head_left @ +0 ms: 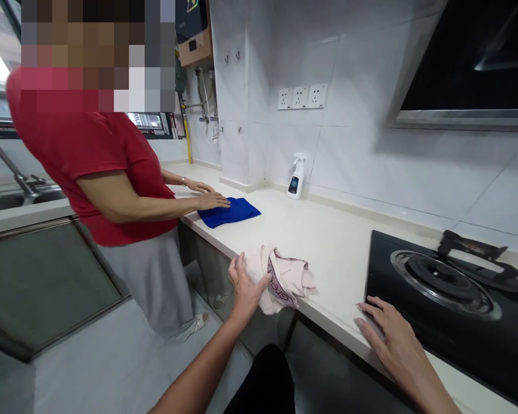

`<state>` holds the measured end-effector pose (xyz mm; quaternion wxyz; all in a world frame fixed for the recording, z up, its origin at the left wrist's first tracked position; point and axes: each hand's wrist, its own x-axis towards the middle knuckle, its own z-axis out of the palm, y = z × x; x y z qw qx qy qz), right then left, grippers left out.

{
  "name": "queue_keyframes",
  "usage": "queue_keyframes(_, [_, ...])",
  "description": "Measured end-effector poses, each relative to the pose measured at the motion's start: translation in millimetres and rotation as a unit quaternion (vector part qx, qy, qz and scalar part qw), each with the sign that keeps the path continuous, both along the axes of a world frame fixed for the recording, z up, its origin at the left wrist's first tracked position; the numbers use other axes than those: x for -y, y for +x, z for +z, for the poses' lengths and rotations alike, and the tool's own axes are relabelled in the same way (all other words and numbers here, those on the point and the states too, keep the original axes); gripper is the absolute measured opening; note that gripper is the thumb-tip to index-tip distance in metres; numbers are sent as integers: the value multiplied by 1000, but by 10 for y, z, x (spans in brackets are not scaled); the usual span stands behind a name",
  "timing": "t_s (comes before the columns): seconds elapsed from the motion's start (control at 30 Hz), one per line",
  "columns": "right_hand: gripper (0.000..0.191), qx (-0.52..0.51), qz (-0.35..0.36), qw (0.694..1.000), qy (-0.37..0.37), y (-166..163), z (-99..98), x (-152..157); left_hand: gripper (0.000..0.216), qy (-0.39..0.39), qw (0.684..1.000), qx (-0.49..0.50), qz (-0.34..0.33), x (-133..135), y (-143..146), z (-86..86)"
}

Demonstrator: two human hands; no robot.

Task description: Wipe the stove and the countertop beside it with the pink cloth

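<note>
And here's the counter [336, 236]: the towel [291, 276] hangs over its front edge, left hand [247, 282] at its left side! Over on the right, the stove [466, 339], right hand [386, 328] by its near left corner, range hood [479, 75] above. Back by the wall, the spray bottle [297, 178], below the sockets [301, 98]. Further left, a second cloth [239, 211] under a co-worker's hand [213, 200]; far left, the sink [4, 203].

Left grip [248, 287] curled — right [391, 330] perhaps resting
</note>
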<state>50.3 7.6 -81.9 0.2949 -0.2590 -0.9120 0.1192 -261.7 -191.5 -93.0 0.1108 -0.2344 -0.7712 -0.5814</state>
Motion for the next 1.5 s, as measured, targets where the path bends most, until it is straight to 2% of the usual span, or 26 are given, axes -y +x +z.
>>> queue_keyframes(0.07, [48,1,-1,1000,5,7,-18,-18,101,83,993,83,-17,-19,0,-80])
queue_keyframes(0.2, [50,2,-2,1000,8,13,-45,-57,93,193,949,226,-107,-66,107,-123])
queue_keyframes(0.3, [51,6,-5,1000,1,10,-45,-66,78,228,933,257,-105,-88,178,-40])
queue_keyframes(0.4, [51,10,-7,1000,-2,7,-34,-52,71,252,914,301,-102,-41,123,88])
queue_keyframes(0.5, [51,6,-9,1000,2,5,-29,-36,68,277,881,370,-101,134,-40,171])
queue_keyframes(0.63, [50,2,-9,1000,9,2,-41,-37,40,256,848,451,-104,559,-234,186])
queue_keyframes(0.73, [51,-1,-7,1000,13,3,-37,-36,42,265,864,420,-78,868,-315,276])
queue_keyframes(0.83, [51,-4,-3,1000,10,12,-11,-22,56,273,913,302,-41,988,-417,544])
queue_keyframes(0.9, [52,-7,-5,1000,5,19,8,-9,57,239,949,206,-14,923,-515,785])
queue_keyframes(1.0, [51,-3,-7,1000,-4,20,16,5,51,133,990,54,15,654,-645,1092])
queue_keyframes(1.07, [51,2,-11,1000,-9,16,8,2,50,33,999,-23,-19,425,-662,1186])
queue_keyframes(1.1, [51,2,-13,1000,-11,13,1,-2,51,-23,997,-40,-66,315,-642,1192])
queue_keyframes(1.17, [52,-1,-15,1000,-13,10,-12,-15,50,-126,972,-42,-194,132,-560,1142])
queue_keyframes(1.23, [52,-3,-14,1000,-15,12,-23,-26,43,-183,942,-53,-275,17,-468,1057])
queue_keyframes(1.27, [52,-2,-13,1000,-18,15,-27,-29,41,-196,939,-73,-274,-15,-437,1021])
queue_keyframes(1.3, [52,3,-14,1000,-24,19,-28,-31,41,-202,943,-102,-245,-36,-421,996])
queue_keyframes(1.4, [50,22,-14,999,-42,36,-28,-29,52,-256,944,-166,-129,-79,-464,991])
queue_keyframes(1.5, [51,21,-16,999,-40,51,-33,-34,72,-391,900,-136,-137,-178,-572,1021])
